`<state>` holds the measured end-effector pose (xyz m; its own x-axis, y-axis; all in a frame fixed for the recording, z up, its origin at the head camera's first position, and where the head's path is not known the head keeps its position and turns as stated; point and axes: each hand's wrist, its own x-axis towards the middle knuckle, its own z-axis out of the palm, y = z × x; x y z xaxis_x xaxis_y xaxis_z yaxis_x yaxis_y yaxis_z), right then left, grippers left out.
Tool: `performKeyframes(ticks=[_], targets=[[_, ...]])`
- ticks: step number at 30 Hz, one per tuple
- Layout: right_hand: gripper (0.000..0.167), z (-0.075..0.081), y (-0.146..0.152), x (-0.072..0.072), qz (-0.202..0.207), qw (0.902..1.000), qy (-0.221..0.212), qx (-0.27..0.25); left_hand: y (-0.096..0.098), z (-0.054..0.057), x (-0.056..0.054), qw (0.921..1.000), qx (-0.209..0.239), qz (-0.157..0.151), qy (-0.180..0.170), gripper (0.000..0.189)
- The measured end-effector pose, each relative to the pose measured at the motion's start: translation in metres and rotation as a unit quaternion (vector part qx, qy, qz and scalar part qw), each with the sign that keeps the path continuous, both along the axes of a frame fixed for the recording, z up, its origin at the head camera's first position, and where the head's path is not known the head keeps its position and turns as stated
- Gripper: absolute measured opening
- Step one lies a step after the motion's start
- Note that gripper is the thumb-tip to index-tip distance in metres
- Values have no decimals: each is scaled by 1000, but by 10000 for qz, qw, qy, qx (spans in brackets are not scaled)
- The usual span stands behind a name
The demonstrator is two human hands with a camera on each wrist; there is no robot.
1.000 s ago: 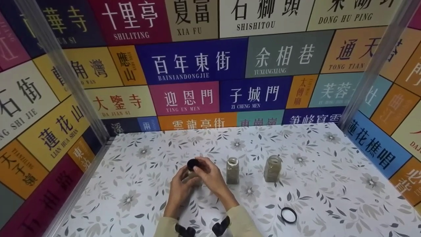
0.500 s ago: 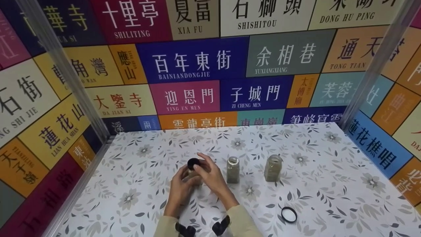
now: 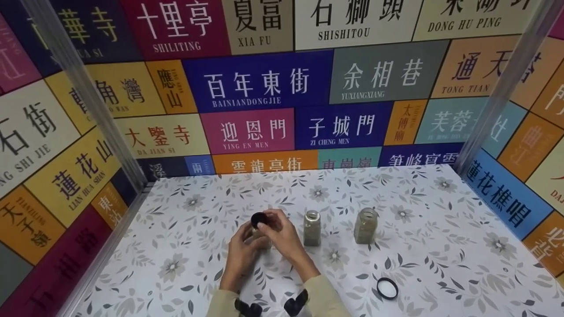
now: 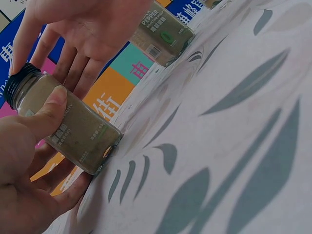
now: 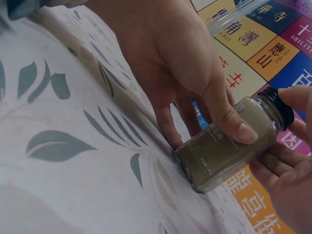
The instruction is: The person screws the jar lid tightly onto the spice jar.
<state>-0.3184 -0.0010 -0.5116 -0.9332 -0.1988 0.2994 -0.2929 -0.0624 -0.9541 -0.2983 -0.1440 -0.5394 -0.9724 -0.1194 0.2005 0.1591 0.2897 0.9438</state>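
A square glass jar of grey-brown powder, printed with white lettering, stands on the table at its base. My left hand grips its body, thumb across the front in both wrist views. On top sits a black cap. My right hand pinches that cap by its edge between thumb and fingers, the palm above the table. To the right of my hands stands a second jar with an uncovered mouth; its label reads "PEPPER" in the left wrist view. Further right is a third jar, also uncapped.
A black-rimmed cap with a white inside lies on the table near the front right. The tabletop has a floral print. Walls with colourful street-name panels enclose the back and sides.
Half a second ago my right fingers were spread more away from the cap; now they are curled in at its edge again. The left hand and jars stay in place.
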Motion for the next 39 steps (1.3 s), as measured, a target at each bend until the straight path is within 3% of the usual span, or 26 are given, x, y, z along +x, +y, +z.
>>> performKeyframes(ticks=[11,21,31,39], targets=[[47,4,3,2,29,9992,-119,385,-1,1,0,9995,115,-243,186,65],[42,1,2,1,43,9998,142,122,0,0,0,9999,-13,-98,140,65],[43,0,0,1,-2,10000,1,15,-1,1,2,9992,301,-230,131,65],[49,1,2,1,48,9998,-84,177,-2,-1,0,9996,57,-157,212,65]])
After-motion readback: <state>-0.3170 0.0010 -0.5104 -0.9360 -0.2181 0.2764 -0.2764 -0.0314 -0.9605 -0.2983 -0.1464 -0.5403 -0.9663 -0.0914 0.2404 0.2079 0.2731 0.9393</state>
